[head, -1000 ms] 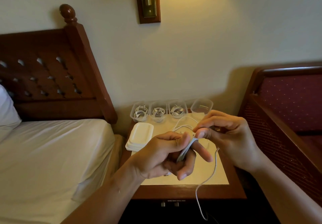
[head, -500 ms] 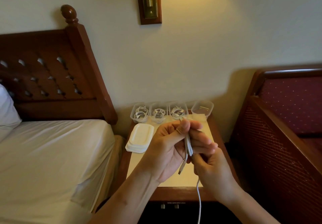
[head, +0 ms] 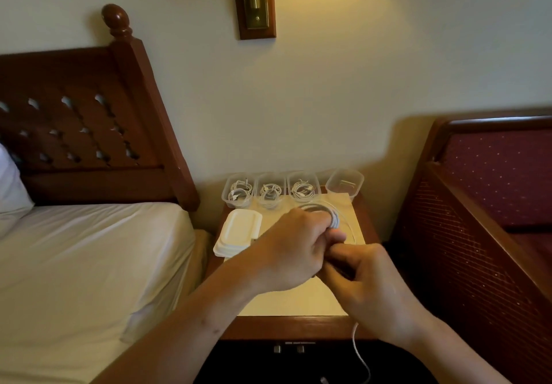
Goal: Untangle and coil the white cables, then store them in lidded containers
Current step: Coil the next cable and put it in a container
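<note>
Left hand (head: 294, 249) grips the white cable (head: 334, 219), its loops wound round my fingers; my right hand (head: 370, 288) pinches the strand just beside. Behind both, on the surface (head: 298, 300), three containers (head: 270, 174) each hold coiled cables (head: 270, 194); the fourth container (head: 358, 180) has unclear contents. The cable's tail runs down past the front edge, toward me.

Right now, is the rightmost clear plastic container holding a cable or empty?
Empty, apparently: the rightmost clear plastic container shows no white coil, unlike its three neighbours.
</note>
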